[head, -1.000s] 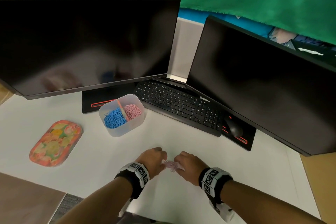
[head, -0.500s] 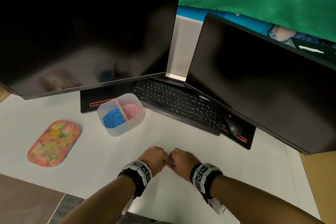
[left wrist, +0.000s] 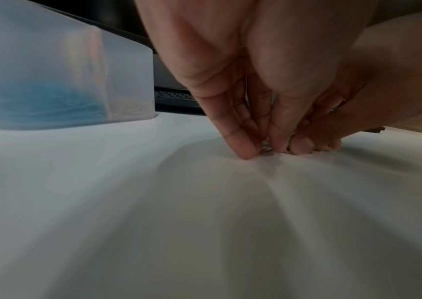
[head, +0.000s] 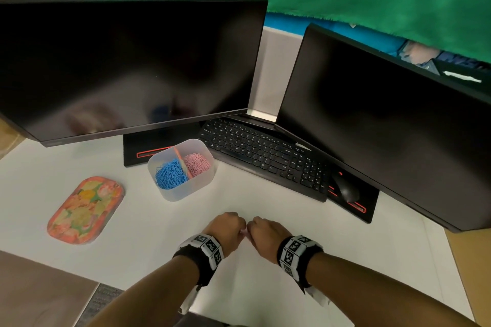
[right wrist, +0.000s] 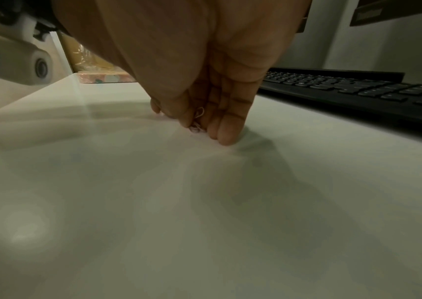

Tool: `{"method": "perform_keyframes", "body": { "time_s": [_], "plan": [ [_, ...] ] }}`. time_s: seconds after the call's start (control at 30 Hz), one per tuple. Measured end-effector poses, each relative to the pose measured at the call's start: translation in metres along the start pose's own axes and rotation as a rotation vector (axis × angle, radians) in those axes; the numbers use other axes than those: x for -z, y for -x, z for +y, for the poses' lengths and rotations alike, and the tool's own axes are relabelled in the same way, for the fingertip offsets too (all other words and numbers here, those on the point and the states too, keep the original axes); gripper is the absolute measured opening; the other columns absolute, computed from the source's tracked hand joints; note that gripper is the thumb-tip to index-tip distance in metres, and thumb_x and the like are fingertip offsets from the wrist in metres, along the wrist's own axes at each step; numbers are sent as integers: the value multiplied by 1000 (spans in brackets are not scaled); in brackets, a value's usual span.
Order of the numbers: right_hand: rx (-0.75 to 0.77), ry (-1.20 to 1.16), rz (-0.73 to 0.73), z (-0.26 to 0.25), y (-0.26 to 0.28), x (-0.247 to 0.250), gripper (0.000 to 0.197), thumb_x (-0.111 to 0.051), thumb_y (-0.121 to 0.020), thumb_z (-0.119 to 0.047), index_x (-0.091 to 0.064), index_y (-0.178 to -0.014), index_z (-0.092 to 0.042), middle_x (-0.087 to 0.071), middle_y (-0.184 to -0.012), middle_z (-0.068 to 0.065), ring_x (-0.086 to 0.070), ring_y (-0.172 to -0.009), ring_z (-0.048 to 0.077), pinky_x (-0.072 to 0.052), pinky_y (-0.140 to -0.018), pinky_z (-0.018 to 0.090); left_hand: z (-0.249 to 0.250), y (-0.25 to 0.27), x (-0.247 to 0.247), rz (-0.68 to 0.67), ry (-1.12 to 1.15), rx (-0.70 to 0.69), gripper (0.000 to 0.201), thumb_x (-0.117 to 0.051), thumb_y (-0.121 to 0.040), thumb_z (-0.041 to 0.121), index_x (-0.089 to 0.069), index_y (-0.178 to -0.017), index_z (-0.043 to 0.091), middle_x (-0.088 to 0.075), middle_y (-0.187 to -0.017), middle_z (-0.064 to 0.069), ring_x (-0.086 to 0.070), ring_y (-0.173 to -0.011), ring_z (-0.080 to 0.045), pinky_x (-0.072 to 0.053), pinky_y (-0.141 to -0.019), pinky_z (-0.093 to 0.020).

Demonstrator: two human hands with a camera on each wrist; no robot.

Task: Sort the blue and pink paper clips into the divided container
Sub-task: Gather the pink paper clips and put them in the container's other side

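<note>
The left hand (head: 227, 229) and the right hand (head: 265, 235) meet knuckle to knuckle on the white desk (head: 138, 220), fingertips down. A second ago a loose spread of pink clips showed between them; that gap has closed. Only a sliver of pink clips (head: 244, 232) now shows at the seam.

In the left wrist view, the left thumb and fingers (left wrist: 243, 145) pinch together on the desk with a few clip loops caught between them. In the right wrist view, the right fingers (right wrist: 226, 133) curl onto the desk around a small cluster of pink clips (right wrist: 197, 121). Both hands therefore grip the last gathered clips. How many are held cannot be told.

Forward and to the left of the hands stands the translucent divided container (head: 170, 191). Its compartment on the left-hand side holds blue clips (head: 170, 175). The compartment on the right-hand side holds a pink pile (head: 198, 163). An orange divider (head: 183, 164) separates them.

Judgement: no loose clips are visible elsewhere on the desk, so this handful is probably the final load. The next step is to lift it and release it over the pink side. Stray clips may slip from the pinch during the lift.

Further left of the hands lies a floral tray (head: 85, 210). Beyond the container sit a keyboard (head: 265, 156) and a mouse (head: 345, 188) under two dark monitors (head: 127, 66).
</note>
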State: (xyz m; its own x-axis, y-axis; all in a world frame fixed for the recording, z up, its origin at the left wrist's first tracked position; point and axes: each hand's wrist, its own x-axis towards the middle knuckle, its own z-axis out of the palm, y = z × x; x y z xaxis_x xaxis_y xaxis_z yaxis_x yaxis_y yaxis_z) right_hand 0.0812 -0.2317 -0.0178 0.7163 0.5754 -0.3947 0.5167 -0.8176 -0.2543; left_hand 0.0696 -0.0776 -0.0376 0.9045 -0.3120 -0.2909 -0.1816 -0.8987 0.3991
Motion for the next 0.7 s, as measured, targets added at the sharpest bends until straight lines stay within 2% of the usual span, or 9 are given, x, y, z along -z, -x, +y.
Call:
{"method": "perform_keyframes", "body": {
  "time_s": [0.23,0.4,0.47,0.57,0.7],
  "plan": [
    [-12,-72,-19,1,-2,6,21,-41,-98,-19,-56,-109,-9,-59,-107,13,-61,-95,33,-47,-78,35,0,1,0,0,-15,-15,24,-50,-94,28,-69,-102,16,-64,-101,-4,-62,-91,-23,-51,-81,-32],
    [-40,-135,-36,4,-1,11,24,-43,-98,-28,-58,-99,-9,-60,-101,12,-60,-90,31,-45,-74,34,-4,0,3,-5,3,2,22,-53,-91,29,-69,-103,19,-63,-101,-3,-62,-92,-23,-49,-78,-29],
    [-50,-167,-21,4,-2,19,24,-43,-97,-27,-58,-96,-9,-61,-99,11,-60,-89,30,-48,-75,35,-9,2,6,1,12,30,22,-55,-90,29,-67,-105,18,-61,-103,-4,-61,-94,-23,-46,-78,-28],
    [-51,-226,40,4,-10,39,25,-40,-97,-28,-57,-89,-11,-61,-94,9,-59,-84,27,-51,-77,40,-19,6,11,13,49,90,29,-57,-88,27,-64,-114,19,-61,-109,-3,-60,-101,-23,-46,-84,-29],
    [-8,-276,131,-15,-37,79,29,-42,-94,-34,-55,-78,-13,-61,-80,5,-59,-72,25,-52,-68,39,-24,12,17,0,76,125,31,-55,-87,24,-63,-117,20,-59,-113,-2,-58,-104,-23,-44,-86,-28]
  ]
}}
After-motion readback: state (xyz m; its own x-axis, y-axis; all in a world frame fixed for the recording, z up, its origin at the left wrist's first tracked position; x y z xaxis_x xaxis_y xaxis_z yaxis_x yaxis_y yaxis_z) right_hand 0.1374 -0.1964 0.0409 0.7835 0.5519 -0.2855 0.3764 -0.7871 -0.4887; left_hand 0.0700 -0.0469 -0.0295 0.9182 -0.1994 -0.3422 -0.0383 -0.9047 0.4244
